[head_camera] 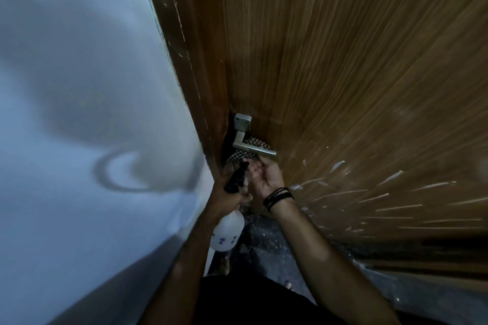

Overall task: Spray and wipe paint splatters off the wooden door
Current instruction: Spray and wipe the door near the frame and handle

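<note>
The wooden door (343,74) fills the right and upper view, with white paint splatters (369,192) streaked across its lower part. A checkered cloth (245,153) hangs over the metal door handle (250,148). My left hand (224,192) grips the black trigger head of a white spray bottle (227,229), which hangs below the fist. My right hand (264,174), with black bands on its wrist, is palm up just under the handle, its fingertips at the lower edge of the cloth. Whether those fingers pinch the cloth is hidden.
A pale blue wall (79,113) takes up the left side, meeting the dark wooden door frame (190,60), which carries small paint specks. A dark speckled floor (264,240) shows below, between my arms.
</note>
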Demonstrator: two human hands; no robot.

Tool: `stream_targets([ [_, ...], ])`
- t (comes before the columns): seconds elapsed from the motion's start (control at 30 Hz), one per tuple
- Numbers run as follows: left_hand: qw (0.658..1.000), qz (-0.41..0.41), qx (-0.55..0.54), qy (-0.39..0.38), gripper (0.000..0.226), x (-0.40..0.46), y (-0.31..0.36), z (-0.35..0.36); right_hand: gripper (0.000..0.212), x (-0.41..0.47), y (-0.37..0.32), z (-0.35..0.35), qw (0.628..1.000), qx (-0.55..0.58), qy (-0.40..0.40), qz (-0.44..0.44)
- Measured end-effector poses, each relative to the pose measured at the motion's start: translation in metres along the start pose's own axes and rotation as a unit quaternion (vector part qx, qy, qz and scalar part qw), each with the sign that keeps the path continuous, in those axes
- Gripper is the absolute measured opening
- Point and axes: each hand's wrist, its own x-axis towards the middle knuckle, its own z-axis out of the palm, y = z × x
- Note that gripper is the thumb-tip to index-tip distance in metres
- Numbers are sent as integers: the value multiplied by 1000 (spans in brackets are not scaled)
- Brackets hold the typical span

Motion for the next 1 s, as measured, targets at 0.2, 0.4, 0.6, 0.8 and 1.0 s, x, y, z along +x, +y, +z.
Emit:
stream_targets([
  [0.2, 999, -16, -37, -14, 33, -3, -4, 6, 19, 11, -4, -19, 995, -50, 87, -23],
  [0.4, 1000, -18, -1, -6, 48, -2, -9, 8, 10, 16, -3, 3, 999, -25, 38, 2],
  [0.6, 1000, -23, 4, 16, 34, -2, -16, 2, 17, 23, -4, -24, 991, -96, 95, -15],
  [0.8, 1000, -13, 5, 2, 27, 3, -20, 5, 9, 17, -21, -25, 997, -21, 67, -42],
  [1.0, 1000, 2, 7, -18, 32, 11, -22, 16, 14, 21, -27, -50, 996, -18, 46, -74],
])
